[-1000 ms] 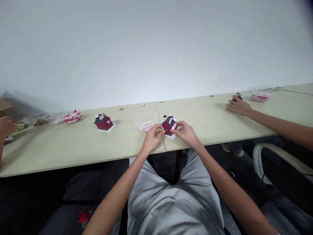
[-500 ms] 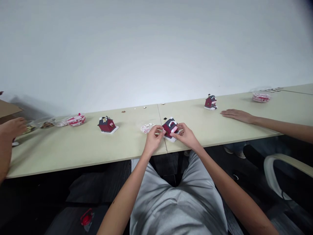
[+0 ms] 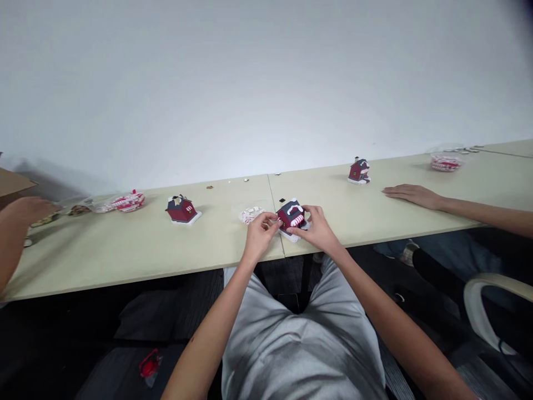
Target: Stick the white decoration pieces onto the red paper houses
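Maroon model house (image 3: pixel 290 215): navy roof, red-and-white striped awning, white base; it sits at the near edge of a pale laminate table (image 3: pixel 125 250), its long axis running roughly left to right.
Left hand (image 3: pixel 260 233): fingertips pinched against the house's left end; any small piece between them is too small to tell.
Right hand (image 3: pixel 315 229): fingers clasped over the house's right end; the nearer hand, covering more of it.
Clear plastic container (image 3: pixel 251 215): just left of the house; holds red-and-white pieces.
Second clear container (image 3: pixel 444 162): far right, by a co-worker's flat hand (image 3: pixel 410 194); red-and-white pieces inside.
Third clear container (image 3: pixel 127 202): far left, near another person's hand (image 3: pixel 29 211); same pieces.
Finished-looking houses: one (image 3: pixel 182 210) left, one (image 3: pixel 358 171) right.
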`<state>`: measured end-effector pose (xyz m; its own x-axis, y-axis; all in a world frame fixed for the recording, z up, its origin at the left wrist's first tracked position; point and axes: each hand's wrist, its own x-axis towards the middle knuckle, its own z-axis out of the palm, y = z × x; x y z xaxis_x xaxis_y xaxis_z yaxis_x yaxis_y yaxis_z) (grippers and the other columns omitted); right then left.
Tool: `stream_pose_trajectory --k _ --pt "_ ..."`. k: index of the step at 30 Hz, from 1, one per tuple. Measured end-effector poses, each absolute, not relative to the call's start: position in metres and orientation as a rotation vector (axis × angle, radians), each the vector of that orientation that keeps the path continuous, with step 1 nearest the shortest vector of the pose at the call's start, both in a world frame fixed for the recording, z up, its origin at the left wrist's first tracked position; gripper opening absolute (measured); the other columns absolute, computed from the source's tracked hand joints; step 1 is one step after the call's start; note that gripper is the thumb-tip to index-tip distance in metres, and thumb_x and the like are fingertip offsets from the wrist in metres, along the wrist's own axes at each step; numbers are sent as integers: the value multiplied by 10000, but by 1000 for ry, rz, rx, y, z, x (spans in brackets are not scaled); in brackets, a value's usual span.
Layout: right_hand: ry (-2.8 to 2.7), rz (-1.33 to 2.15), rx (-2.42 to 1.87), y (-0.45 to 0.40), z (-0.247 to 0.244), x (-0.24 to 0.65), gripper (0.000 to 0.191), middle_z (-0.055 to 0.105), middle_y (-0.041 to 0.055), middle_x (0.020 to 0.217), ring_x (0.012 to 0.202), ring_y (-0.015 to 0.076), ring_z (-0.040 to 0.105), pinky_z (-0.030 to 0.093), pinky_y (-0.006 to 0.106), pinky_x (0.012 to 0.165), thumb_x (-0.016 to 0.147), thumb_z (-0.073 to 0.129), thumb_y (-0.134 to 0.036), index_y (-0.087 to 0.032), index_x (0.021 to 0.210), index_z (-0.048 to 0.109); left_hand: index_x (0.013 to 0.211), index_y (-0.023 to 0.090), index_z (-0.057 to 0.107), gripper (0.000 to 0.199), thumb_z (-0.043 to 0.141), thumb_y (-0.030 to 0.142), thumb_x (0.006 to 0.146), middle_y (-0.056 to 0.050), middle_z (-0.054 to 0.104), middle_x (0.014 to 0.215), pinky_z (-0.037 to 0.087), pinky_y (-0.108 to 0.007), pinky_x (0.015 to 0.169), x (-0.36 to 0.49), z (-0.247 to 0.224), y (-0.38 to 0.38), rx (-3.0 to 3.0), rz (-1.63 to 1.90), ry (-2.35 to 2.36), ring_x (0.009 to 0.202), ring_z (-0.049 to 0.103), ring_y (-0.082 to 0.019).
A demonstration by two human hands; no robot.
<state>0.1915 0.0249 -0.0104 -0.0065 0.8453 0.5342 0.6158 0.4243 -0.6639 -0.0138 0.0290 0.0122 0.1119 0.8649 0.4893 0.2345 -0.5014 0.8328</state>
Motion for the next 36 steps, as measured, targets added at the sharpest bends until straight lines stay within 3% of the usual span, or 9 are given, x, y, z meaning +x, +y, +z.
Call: stream_pose_trajectory --k 3,9,29,33,36 --pt "-1729 270 -1265 23 -10 190 828 451 208 1446 1367 326 453 403 461 1114 712 815 -570 -158 1339 465 919 188 677 216 727 372 818 -17 687 864 453 -242 643 -14 10 29 1845 1406 1064 684 563 -120" --pt "-1753 535 -1208 17 -4 187 790 672 125 1197 1028 254 680 527 366 878 791 766 -513 -179 1378 356 928 190 687 225 715 395 837 -2 645 797 408 -235 616 -14 10 28 1933 1380 1080 655 507 -117" --pt "-1791 485 -1263 14 -2 186 777 693 129 1130 978 299 697 549 405 842 778 775 -509 -202 1370 375 953 190 613 291 773 372 793 -8 653 856 470 -265 745 -11 11 28 1854 1422 992 788 612 -143" --pt "-1804 617 -1133 15 -1 194 777 667 133 1220 1077 294 672 533 430 933 767 794 -445 -209 1382 381 1232 213 536 659 862 387 687 -68 636 1106 481 -260 718 -15 14 28 1829 1397 1041 939 621 -181" --pt "-1899 854 -855 12 3 200 765 599 140 1361 1222 286 610 478 438 1053 781 787 -366 -206 1416 391 1423 251 448 861 865 407 686 -129 505 1434 509 -333 911 -19 19 22 1945 1248 923 1261 538 -272"
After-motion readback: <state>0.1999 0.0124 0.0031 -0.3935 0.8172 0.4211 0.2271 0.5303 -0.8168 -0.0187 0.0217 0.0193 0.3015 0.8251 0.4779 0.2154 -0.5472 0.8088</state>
